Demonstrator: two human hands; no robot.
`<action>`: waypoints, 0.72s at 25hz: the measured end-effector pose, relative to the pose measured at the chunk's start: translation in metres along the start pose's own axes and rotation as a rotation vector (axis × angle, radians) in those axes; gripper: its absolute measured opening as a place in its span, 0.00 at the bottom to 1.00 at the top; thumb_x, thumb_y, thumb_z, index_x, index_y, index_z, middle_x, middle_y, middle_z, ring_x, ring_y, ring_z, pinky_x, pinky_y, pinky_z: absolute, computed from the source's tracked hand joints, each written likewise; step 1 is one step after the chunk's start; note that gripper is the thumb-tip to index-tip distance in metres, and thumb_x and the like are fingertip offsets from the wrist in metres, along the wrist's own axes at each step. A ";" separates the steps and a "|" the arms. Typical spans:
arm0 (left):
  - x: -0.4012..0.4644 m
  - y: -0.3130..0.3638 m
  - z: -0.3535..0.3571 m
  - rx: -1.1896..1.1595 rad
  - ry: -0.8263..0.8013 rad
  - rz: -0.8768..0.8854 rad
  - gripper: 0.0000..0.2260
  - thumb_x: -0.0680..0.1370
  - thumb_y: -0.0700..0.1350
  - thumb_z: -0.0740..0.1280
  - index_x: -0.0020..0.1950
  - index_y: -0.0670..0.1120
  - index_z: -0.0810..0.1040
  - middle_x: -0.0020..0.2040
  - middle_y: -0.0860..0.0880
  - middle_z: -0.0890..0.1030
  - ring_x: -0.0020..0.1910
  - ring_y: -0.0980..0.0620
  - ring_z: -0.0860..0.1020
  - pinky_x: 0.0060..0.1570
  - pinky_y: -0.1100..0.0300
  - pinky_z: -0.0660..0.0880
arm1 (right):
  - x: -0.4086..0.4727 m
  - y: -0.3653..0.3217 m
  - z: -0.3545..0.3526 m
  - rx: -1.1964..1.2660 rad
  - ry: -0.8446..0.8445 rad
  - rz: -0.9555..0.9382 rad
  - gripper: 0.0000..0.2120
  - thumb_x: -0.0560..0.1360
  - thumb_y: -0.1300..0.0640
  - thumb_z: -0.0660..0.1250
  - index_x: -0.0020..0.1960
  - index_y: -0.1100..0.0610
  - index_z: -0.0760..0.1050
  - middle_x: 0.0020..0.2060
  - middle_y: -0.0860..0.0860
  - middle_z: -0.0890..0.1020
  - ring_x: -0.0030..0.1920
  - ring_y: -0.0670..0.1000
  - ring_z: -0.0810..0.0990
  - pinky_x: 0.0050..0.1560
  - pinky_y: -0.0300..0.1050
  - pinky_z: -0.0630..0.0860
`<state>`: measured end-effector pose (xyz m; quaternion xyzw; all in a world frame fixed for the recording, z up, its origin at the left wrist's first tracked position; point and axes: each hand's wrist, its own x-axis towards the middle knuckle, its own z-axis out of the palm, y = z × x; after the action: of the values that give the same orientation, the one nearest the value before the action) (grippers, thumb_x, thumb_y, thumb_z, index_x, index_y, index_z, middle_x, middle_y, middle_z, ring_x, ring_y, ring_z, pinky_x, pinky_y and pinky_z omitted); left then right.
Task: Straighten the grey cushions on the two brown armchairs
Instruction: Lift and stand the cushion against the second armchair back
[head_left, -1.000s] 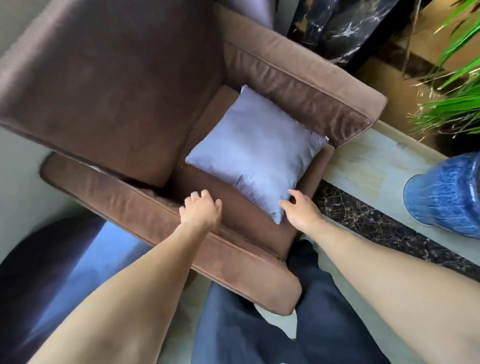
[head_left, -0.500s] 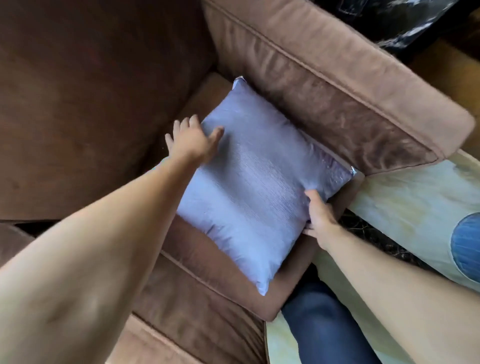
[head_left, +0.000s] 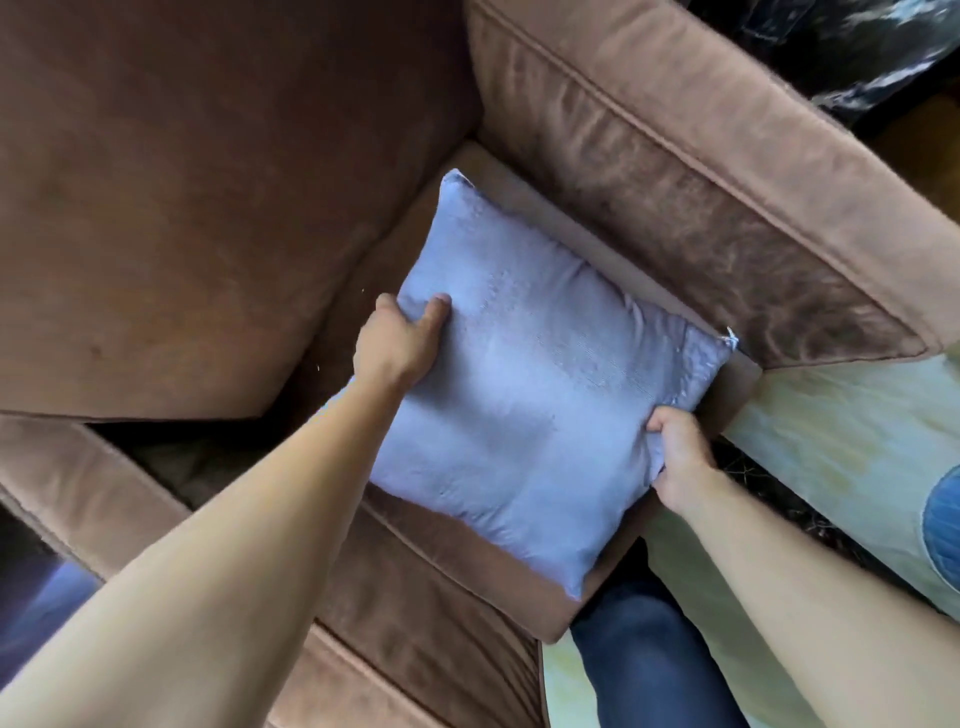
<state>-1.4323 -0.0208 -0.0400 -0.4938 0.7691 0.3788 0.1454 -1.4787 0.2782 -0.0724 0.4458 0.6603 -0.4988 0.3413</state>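
A square grey cushion (head_left: 535, 384) lies on the seat of a brown armchair (head_left: 701, 171), turned like a diamond with one corner toward the seat's front edge. My left hand (head_left: 402, 340) grips its left edge, thumb on top and fingers curled under the fabric. My right hand (head_left: 678, 452) pinches its right edge near the zip corner. The chair's back cushion fills the upper left, and its right armrest runs along the top right. Only this one armchair is in view.
The chair's left armrest (head_left: 78, 493) lies at the lower left. A pale stone floor border (head_left: 841, 431) runs at the right beside a blue ceramic pot (head_left: 943, 525). My leg in blue jeans (head_left: 644, 665) stands against the seat's front.
Both hands moved from beside the cushion onto its edges and closed on it. The view has come closer to the chair. The cushion has shifted slightly on the seat.
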 end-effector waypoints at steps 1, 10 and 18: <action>-0.010 -0.013 -0.011 -0.052 -0.008 -0.040 0.31 0.75 0.68 0.62 0.61 0.42 0.73 0.59 0.42 0.81 0.59 0.38 0.79 0.55 0.49 0.74 | -0.001 0.002 0.004 -0.022 0.025 -0.021 0.03 0.59 0.60 0.62 0.30 0.54 0.69 0.31 0.52 0.77 0.30 0.54 0.76 0.39 0.46 0.71; -0.063 -0.097 -0.089 -0.770 0.084 -0.196 0.28 0.69 0.65 0.74 0.63 0.51 0.79 0.55 0.54 0.86 0.54 0.53 0.85 0.56 0.54 0.80 | -0.073 -0.089 0.103 -0.311 -0.041 -0.431 0.20 0.61 0.65 0.63 0.53 0.55 0.75 0.38 0.49 0.78 0.39 0.53 0.77 0.38 0.41 0.71; -0.103 -0.106 -0.095 -0.862 0.267 -0.169 0.29 0.68 0.59 0.71 0.62 0.44 0.74 0.52 0.48 0.79 0.49 0.53 0.78 0.53 0.53 0.76 | -0.125 -0.188 0.202 -0.535 -0.263 -0.851 0.26 0.72 0.68 0.54 0.65 0.53 0.77 0.52 0.50 0.84 0.56 0.51 0.81 0.57 0.46 0.78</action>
<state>-1.2774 -0.0463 0.0388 -0.6146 0.5102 0.5842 -0.1434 -1.6059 0.0325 0.0514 -0.0314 0.8391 -0.4588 0.2906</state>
